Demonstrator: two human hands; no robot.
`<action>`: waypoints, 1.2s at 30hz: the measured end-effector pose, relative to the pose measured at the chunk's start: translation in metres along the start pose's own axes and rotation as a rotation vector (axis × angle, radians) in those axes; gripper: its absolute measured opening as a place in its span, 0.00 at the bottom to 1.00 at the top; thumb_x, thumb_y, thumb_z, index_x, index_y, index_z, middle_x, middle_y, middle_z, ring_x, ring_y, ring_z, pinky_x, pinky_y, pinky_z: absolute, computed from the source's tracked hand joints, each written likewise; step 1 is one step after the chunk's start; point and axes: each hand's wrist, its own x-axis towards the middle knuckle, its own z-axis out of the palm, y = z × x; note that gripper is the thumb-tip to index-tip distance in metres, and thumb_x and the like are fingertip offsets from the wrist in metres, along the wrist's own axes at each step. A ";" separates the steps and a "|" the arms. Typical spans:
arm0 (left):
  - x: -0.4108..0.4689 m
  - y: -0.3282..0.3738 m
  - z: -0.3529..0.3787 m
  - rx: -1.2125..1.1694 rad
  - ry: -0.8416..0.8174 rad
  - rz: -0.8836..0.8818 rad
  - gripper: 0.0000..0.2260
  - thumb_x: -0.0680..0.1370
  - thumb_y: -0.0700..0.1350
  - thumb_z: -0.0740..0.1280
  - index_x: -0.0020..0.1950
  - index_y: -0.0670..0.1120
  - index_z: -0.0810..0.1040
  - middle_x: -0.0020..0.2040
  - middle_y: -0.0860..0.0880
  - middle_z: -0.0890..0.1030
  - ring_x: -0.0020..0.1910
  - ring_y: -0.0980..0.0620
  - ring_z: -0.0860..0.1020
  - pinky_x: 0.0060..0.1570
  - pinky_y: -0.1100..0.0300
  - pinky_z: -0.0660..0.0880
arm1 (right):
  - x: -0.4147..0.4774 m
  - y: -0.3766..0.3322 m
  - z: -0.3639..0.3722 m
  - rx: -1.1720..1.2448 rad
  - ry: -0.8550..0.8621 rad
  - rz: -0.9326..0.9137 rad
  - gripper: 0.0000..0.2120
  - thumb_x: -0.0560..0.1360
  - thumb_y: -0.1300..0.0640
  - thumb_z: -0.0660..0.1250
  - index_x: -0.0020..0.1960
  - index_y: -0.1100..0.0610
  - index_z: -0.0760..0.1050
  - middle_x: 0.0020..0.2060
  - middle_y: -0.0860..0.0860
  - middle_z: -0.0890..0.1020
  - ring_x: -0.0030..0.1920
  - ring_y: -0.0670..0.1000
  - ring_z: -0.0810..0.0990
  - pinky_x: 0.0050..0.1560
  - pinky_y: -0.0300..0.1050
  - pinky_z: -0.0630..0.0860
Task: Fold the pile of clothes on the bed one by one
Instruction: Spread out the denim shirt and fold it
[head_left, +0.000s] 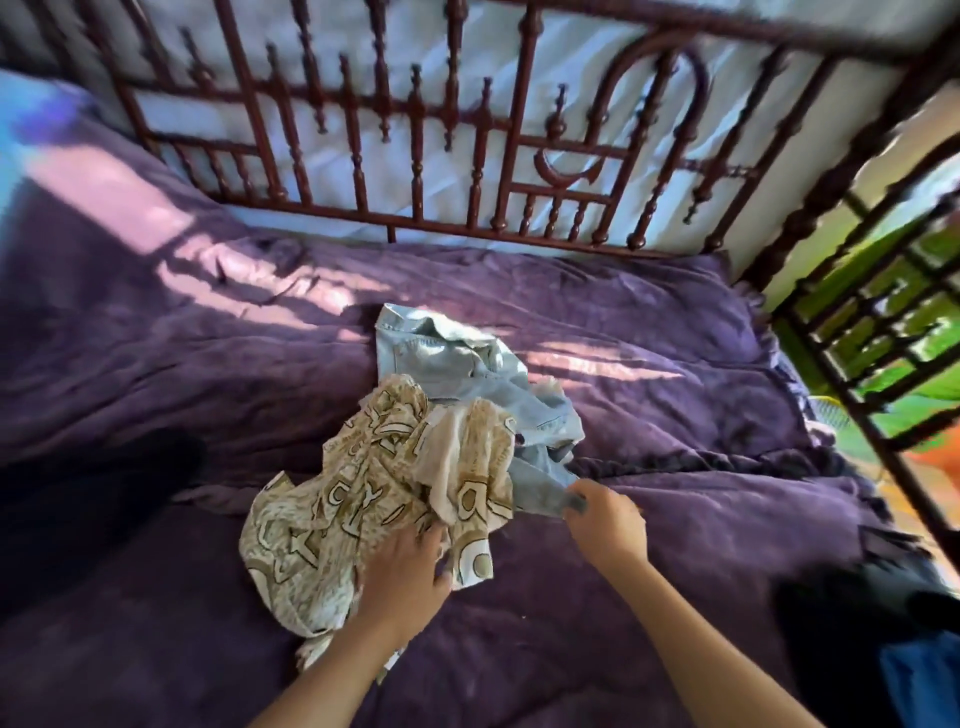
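A small pile of two garments lies in the middle of the bed (675, 519). On top at the near left is a crumpled cream cloth with a tan letter print (363, 499). Under it and beyond lie light blue jeans (467, 374), bunched up. My left hand (405, 571) rests on the printed cloth's near edge, its fingers reaching into the folds. My right hand (605, 519) pinches the near end of the jeans between thumb and fingers.
A purple quilted cover spreads over the whole bed. A dark red turned-wood headboard (415, 156) runs along the far side, and a matching rail (857, 322) closes the right side. A dark cloth (857, 603) and something blue (924, 686) lie at the near right.
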 end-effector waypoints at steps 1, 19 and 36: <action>-0.004 0.009 -0.011 -0.029 0.079 0.026 0.23 0.77 0.53 0.60 0.70 0.50 0.60 0.71 0.40 0.66 0.68 0.39 0.67 0.64 0.47 0.66 | -0.011 -0.002 -0.019 0.023 0.057 -0.013 0.09 0.74 0.60 0.62 0.52 0.55 0.78 0.49 0.54 0.83 0.52 0.59 0.78 0.40 0.45 0.65; -0.147 0.135 -0.201 -0.466 0.278 0.762 0.40 0.70 0.60 0.71 0.74 0.57 0.51 0.72 0.58 0.58 0.72 0.57 0.57 0.68 0.63 0.55 | -0.231 -0.069 -0.375 0.388 1.091 -0.394 0.11 0.72 0.65 0.64 0.52 0.60 0.81 0.43 0.50 0.81 0.44 0.47 0.75 0.45 0.36 0.70; -0.195 0.138 -0.276 -0.704 0.496 0.429 0.11 0.78 0.41 0.64 0.35 0.46 0.75 0.33 0.49 0.75 0.37 0.49 0.74 0.36 0.60 0.69 | -0.326 0.039 -0.453 0.454 1.338 -0.137 0.13 0.70 0.64 0.66 0.40 0.47 0.84 0.32 0.37 0.80 0.32 0.32 0.74 0.36 0.29 0.67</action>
